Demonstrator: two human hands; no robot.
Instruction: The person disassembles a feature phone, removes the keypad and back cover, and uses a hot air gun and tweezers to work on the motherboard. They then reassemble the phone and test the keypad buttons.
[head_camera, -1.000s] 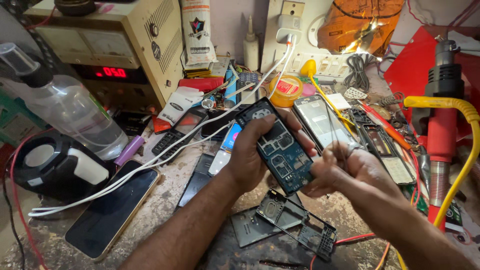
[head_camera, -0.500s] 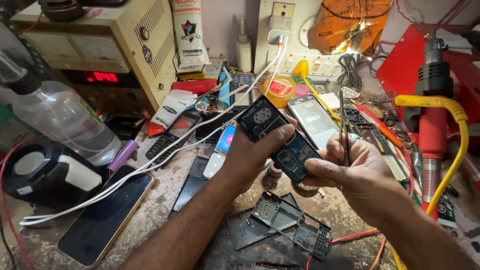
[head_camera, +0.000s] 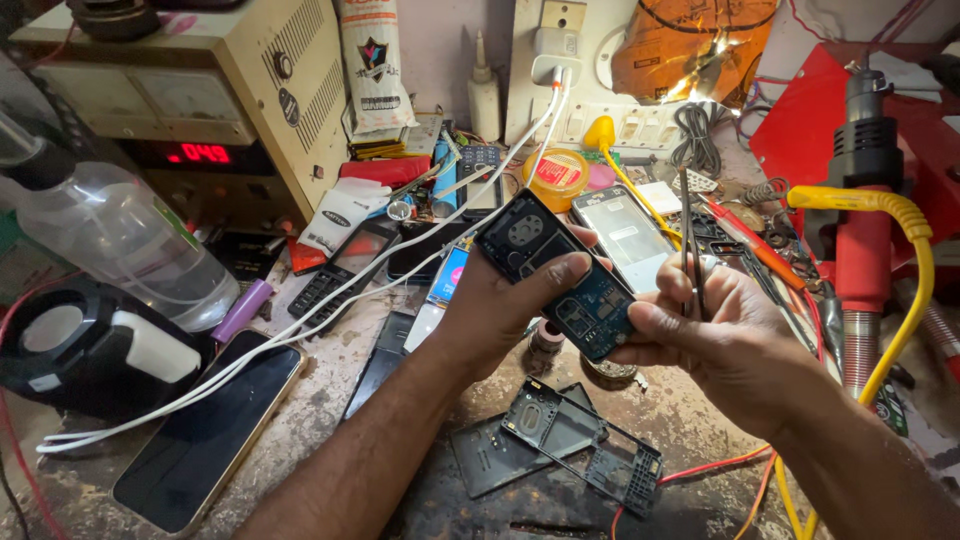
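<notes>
A black-screened smartphone (head_camera: 210, 440) is laid flat at left. The opened dark phone body with blue circuit board (head_camera: 560, 270) is gripped above the bench by the left hand (head_camera: 500, 300), thumb pressed across it, exposing the board; slim metal tweezers (head_camera: 690, 240) are pinched upright by the right hand (head_camera: 720, 320).

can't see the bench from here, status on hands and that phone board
Left hand grips opened phone; right hand steadies it, holding tweezers. Nothing in the way.

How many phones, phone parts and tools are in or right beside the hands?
Opened phone boards, held by left hand and right hand: 1
Tweezers, in right hand: 1
Detached phone frames on bench: 1
Whole smartphones lying flat: 2
Total: 5
</notes>
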